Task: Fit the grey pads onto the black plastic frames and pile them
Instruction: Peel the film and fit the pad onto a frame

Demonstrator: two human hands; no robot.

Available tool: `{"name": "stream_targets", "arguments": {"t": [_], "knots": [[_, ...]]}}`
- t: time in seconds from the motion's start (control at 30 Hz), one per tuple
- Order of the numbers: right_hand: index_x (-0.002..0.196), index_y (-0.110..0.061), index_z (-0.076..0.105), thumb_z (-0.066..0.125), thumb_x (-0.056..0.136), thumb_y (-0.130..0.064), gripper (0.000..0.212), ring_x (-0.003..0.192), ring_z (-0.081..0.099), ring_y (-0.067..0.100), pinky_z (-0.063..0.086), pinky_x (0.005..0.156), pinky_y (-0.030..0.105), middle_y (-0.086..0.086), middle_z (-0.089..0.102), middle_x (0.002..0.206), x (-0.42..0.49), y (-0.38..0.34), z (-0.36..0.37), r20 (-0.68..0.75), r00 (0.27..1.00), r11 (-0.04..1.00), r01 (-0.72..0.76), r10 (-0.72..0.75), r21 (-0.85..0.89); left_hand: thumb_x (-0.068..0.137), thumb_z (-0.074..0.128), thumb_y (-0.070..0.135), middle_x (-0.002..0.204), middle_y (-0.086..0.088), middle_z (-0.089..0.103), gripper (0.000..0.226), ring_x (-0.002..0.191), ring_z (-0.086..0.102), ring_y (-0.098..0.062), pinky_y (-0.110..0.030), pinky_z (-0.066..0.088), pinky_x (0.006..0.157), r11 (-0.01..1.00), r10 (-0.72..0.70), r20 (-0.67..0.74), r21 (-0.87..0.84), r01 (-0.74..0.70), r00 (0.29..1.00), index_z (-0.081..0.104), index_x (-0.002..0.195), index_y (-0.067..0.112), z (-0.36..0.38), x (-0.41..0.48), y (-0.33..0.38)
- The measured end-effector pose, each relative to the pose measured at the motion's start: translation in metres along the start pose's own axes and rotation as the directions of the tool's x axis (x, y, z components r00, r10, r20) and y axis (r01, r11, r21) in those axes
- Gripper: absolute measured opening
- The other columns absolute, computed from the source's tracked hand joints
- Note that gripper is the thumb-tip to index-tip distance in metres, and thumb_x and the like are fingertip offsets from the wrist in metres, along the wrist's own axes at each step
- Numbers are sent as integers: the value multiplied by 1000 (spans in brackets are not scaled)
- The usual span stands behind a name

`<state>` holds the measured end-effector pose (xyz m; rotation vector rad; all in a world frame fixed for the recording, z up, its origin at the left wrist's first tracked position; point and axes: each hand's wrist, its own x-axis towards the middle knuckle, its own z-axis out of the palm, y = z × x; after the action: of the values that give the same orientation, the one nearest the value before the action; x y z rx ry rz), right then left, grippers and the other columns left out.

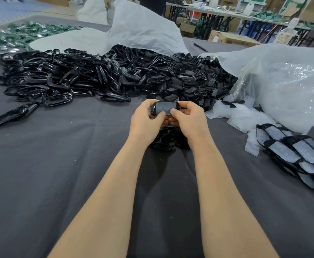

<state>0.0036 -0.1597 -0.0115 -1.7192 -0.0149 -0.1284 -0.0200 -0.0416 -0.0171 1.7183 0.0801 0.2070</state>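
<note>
Hold: frame [153,109] and grey pad [164,108] are gripped between left hand [146,119] and right hand [188,118], thumbs curled on top, just before the heap [115,77] | Risk: pad may be left crooked if pressed unevenly; slip possible.

Both bare forearms reach forward; left hand [145,119] and right hand [188,118], fingers curled, pinch one grey-padded black plastic frame [164,107].

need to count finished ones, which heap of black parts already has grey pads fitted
The stacked row at the right edge: each frame there shows a pale grey pad. The big back-left heap is bare open frames.
</note>
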Motion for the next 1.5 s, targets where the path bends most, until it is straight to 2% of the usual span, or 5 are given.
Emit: {"name": "stream_targets", "arguments": {"t": [0.23,0.67,0.87,1.07,1.5], "knots": [[94,-24,56,59,92,-6,18,78,69,15,57,71,26,6,70,91,-2,-1,-1,38,999,997,25,-22,-78,94,54,5,91,-8,73,27,86,72,-21,-43,57,87,992,-103,-22,-82,101,994,56,108,29,-1,4,-4],[99,-13,59,60,91,-8,9,92,69,24,58,84,35,11,70,98,1,0,-2,-35,999,999,-25,24,-22,94,48,0,84,0,71,29,68,70,-4,-19,56,66,990,-81,28,-111,84,996,56,109,24,0,1,0],[97,-12,61,61,90,-6,9,89,69,23,57,81,32,10,71,96,0,-2,-3,-34,999,999,17,-19,-38,94,56,15,94,-5,71,27,78,70,-10,-29,58,73,992,-82,11,-91,83,997,56,122,14,1,2,0],[91,-15,59,60,91,-3,12,85,70,23,59,77,30,11,70,94,-3,-4,-1,-1,999,999,40,-40,11,94,57,8,75,4,71,22,72,72,-10,-33,59,77,984,-91,-32,-154,85,995,58,89,30,-1,2,0],[80,-20,61,57,92,-6,20,79,66,16,57,72,23,2,68,82,0,-1,-1,-35,999,1000,13,-12,15,95,55,7,81,-1,70,25,69,71,-8,-38,60,78,995,-50,-26,-85,47,998,54,86,30,0,-1,1]]}}
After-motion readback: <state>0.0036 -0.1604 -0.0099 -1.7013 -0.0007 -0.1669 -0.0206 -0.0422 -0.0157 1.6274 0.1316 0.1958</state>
